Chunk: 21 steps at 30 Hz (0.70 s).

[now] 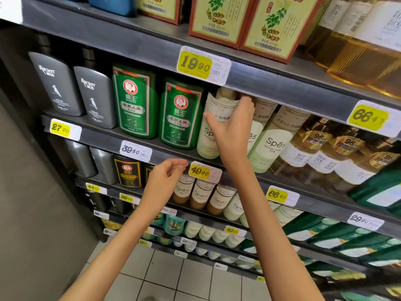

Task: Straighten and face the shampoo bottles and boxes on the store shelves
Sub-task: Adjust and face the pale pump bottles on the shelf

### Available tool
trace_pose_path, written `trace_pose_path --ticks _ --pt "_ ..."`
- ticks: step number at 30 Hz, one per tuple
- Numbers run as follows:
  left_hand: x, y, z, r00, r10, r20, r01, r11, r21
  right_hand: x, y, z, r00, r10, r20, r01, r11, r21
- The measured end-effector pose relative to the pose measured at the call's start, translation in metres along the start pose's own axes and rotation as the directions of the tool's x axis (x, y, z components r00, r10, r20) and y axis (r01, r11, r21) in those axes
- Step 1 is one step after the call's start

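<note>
While my right hand (232, 124) curled fingers and thumb round the leftmost pale Spēs bottle (207, 140) at the shelf (104, 140) front edge, a green bottle (179, 114) crowded its left side; my left hand (165, 177) hung loosely curled, holding nothing, beside the 49.90 price tag (204, 172).

Dark shelves (130, 41) with shampoo bottles (134, 103), boxes (219, 18)

right arm stretched up, right hand (233, 124) gripping a bottle (206, 144); left hand (165, 177) lower, wrist bent, fingers loosely curled.
</note>
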State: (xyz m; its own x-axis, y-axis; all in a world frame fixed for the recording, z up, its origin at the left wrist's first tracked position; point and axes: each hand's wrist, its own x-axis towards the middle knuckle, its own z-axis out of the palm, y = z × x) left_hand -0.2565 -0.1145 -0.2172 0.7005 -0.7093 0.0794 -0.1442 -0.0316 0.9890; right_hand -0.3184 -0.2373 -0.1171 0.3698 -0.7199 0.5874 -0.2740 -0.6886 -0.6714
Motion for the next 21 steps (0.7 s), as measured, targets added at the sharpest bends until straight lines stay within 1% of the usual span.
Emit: trace_pose_path --ticks 3,4,9,11,13,15,17,18,19,20,21 --pt "-0.002 0.001 0.002 1.0 -0.001 0.013 0.0 1.0 0.021 -0.009 -0.003 -0.005 0.995 -0.098 0.005 0.098 0.995 0.014" --pt "-0.002 0.001 0.002 1.0 -0.002 0.012 0.002 1.0 0.026 -0.012 -0.003 -0.005 0.994 -0.111 0.016 0.11 0.994 0.027" --pt "-0.006 0.004 0.0 1.0 0.005 -0.026 -0.005 1.0 0.003 -0.03 0.005 -0.008 0.994 -0.09 0.067 0.075 0.977 0.2" --pt "-0.008 0.004 -0.002 1.0 -0.008 -0.014 0.008 1.0 0.013 -0.036 0.007 -0.008 0.996 -0.067 0.053 0.054 0.975 0.216" --pt "-0.012 0.003 -0.002 1.0 -0.031 0.007 0.03 0.999 0.037 -0.041 0.007 -0.007 0.999 -0.03 0.023 0.025 0.982 0.187" --pt "-0.019 0.003 0.001 0.999 -0.032 0.016 0.031 0.998 0.063 -0.047 0.005 -0.008 0.999 -0.045 -0.007 0.045 0.985 0.169" --pt "-0.028 0.003 0.004 1.0 -0.022 0.016 0.02 0.996 0.083 -0.053 0.002 -0.013 0.998 -0.05 -0.04 0.058 0.975 0.215" --pt "-0.033 0.004 0.006 1.0 -0.014 0.015 0.013 0.995 0.1 -0.056 -0.001 -0.016 0.998 -0.032 -0.061 0.046 0.966 0.254" --pt "-0.038 0.004 0.009 1.0 -0.007 0.016 0.005 0.992 0.124 -0.058 -0.004 -0.02 0.998 0.018 -0.067 0.004 0.948 0.317" --pt "-0.044 0.005 0.013 1.0 -0.004 0.02 0.001 0.99 0.142 -0.06 -0.007 -0.023 0.994 0.101 -0.045 -0.074 0.91 0.407" --pt "-0.05 0.005 0.017 1.0 -0.013 0.024 0.009 0.991 0.137 -0.063 -0.008 -0.025 0.981 0.196 0.006 -0.172 0.846 0.504"
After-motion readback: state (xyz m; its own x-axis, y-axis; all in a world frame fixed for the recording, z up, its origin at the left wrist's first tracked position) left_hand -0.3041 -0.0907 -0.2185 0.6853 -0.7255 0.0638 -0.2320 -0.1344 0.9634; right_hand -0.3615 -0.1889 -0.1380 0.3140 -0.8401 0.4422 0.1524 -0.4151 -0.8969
